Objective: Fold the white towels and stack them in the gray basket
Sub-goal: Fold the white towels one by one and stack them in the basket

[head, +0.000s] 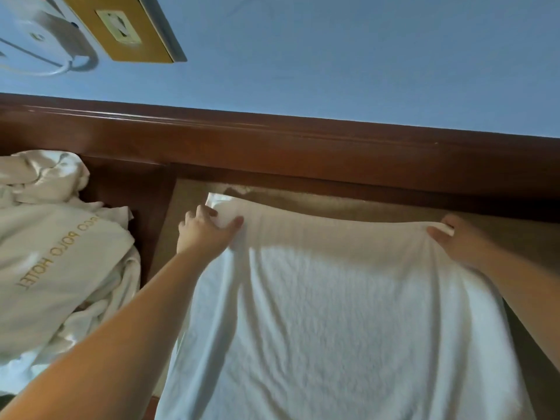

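Folding looks barely begun: the left hand [206,230] and right hand [451,237] each pinch a far corner of the white towel [333,313] spread flat on the tan surface [521,237], with no gray basket in view.

A pale blue wall [333,56] carries a wooden socket panel [121,25]. Below it runs a dark wooden ledge [272,137] above a tan surface [348,207].

A white terry towel [339,313] lay spread on the tan padded surface [348,207], a crumpled cream hotel-lettered linen heap [57,253] to its left, a brown wooden rail [272,140] beyond.
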Tool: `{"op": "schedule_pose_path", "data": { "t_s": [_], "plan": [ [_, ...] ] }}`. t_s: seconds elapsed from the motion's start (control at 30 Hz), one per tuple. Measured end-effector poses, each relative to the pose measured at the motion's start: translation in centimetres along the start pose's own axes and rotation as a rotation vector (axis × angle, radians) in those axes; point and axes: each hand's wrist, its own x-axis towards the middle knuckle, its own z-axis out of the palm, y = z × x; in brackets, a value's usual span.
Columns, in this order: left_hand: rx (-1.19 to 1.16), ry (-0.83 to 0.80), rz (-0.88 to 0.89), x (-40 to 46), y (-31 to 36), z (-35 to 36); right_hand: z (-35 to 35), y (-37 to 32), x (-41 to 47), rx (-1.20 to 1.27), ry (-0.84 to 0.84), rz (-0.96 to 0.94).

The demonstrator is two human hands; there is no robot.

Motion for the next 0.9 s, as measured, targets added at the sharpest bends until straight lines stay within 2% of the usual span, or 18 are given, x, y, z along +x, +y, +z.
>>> {"op": "schedule_pose_path", "data": {
  "t_s": [0.13,0.23,0.33,0.43,0.5,0.57,0.6,0.67,0.73,0.8,0.9],
  "plan": [
    [-0.059,-0.031,-0.151,1.3,-0.1,0.0,-0.4,0.1,0.6,-0.008,-0.064,-0.006],
    [-0.036,-0.042,-0.125,2.9,0.5,-1.1,-0.9,0.2,0.8,-0.044,-0.075,-0.032],
    [-0.008,0.055,-0.086,4.3,0.0,-1.1,-1.0,0.4,1.0,-0.044,-0.080,-0.028],
    [-0.036,0.127,-0.120,3.3,0.5,0.1,-0.9,0.6,1.0,-0.029,-0.070,0.008],
    [0.028,0.239,-0.141,1.2,2.0,1.1,-0.6,0.7,0.9,-0.009,-0.062,0.004],
    [0.110,0.305,-0.026,-2.0,4.4,2.4,-0.7,0.5,0.7,0.022,-0.050,-0.026],
    [0.147,0.271,0.093,-3.9,5.9,3.2,-0.7,0.5,0.5,0.020,-0.047,-0.039],
    [0.263,0.105,0.356,-6.8,8.4,5.4,-1.1,0.0,0.1,-0.004,-0.053,-0.051],
    [0.344,-0.049,0.536,-7.9,10.5,6.8,-1.8,-0.2,-0.2,-0.032,-0.053,-0.049],
    [0.409,-0.155,0.590,-6.7,12.4,6.6,-3.0,-0.5,-1.0,-0.141,-0.023,-0.040],
    [0.606,-0.213,0.604,-3.7,15.2,4.5,-4.9,-0.5,-2.2,-0.261,0.086,-0.045]
  ]
}}
